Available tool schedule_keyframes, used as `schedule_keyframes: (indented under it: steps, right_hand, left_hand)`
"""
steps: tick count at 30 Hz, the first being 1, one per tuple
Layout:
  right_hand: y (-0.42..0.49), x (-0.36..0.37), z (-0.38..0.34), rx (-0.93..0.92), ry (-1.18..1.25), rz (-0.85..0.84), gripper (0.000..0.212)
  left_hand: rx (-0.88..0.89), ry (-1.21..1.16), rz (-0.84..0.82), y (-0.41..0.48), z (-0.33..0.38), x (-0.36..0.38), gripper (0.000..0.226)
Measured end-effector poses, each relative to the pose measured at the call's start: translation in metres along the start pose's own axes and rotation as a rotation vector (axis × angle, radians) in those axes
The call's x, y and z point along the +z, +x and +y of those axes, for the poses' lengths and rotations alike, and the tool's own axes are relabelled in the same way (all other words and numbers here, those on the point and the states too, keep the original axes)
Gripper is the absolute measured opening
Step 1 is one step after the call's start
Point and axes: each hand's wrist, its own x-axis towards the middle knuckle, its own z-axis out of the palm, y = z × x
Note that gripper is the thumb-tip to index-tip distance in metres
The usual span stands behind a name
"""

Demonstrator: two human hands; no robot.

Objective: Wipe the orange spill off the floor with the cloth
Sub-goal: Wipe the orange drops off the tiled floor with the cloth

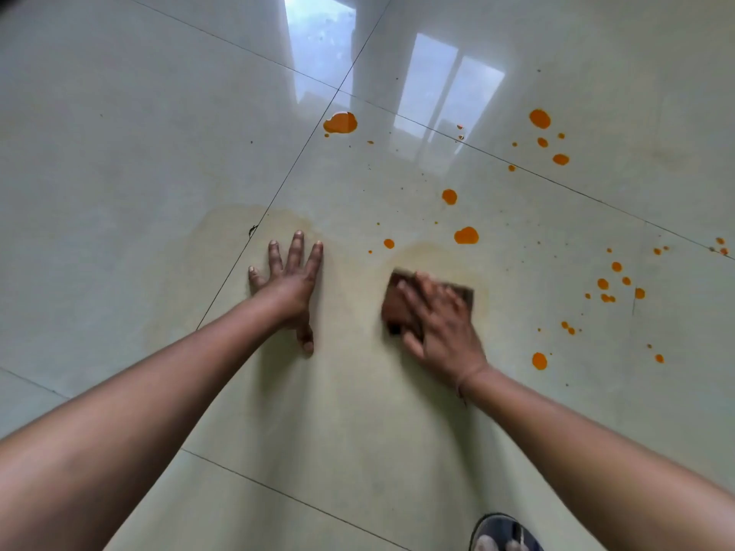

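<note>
left hand (288, 288): fingers splayed flat on glossy pale floor tiles (119, 192), holding nothing
right hand (441, 324): fingers flat-ish (blurry tbh), pressing brown cloth (393, 302)
orange liquid spill (341, 123): drops beyond cloth

An indoor room, probably in a home: the floor (119, 161) is large, glossy, pale tiles with thin dark joints, showing tall window reflections (437, 89); a sandalled foot (505, 532) stands on it.

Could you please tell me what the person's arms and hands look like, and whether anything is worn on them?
The left arm and right arm are bare, with no sleeves in view. The left hand and right hand wear no gloves. A thin band circles the right wrist. The right hand is blurred, so rings there cannot be ruled out.
</note>
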Motion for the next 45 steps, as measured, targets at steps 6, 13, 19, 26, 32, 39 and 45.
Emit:
schedule_keyframes:
  steps: [6, 13, 19, 26, 32, 39, 45]
  right_hand:
    - [0.074, 0.003, -0.059, 0.031, 0.035, 0.043, 0.076]
    - [0.050, -0.011, 0.004, 0.041, 0.001, 0.046, 0.074]
    - [0.040, 0.011, -0.063, -0.130, 0.021, -0.011, 0.077]
    - [0.036, -0.006, -0.015, 0.241, 0.067, 0.059, 0.076]
    - [-0.074, 0.015, -0.018, -0.089, 0.055, -0.061, 0.081]
    - [-0.064, 0.004, 0.019, 0.456, 0.117, 0.112, 0.077]
    - [-0.154, 0.003, 0.053, 0.383, 0.122, -0.018, 0.077]
  left_hand:
    - [0.010, -0.036, 0.017, 0.004, -0.004, 0.004, 0.167]
    - [0.006, -0.042, 0.015, 0.005, -0.003, 0.006, 0.168]
    - [0.017, -0.021, 0.018, 0.005, -0.005, 0.005, 0.168]
    - [-0.038, 0.057, -0.030, 0.003, 0.007, -0.003, 0.167]
    - [-0.056, 0.127, 0.009, -0.003, 0.014, -0.007, 0.162]
    - [0.202, 0.126, 0.068, 0.008, 0.118, 0.015, 0.155]
    - [0.120, 0.101, 0.039, 0.006, 0.140, 0.017, 0.158]
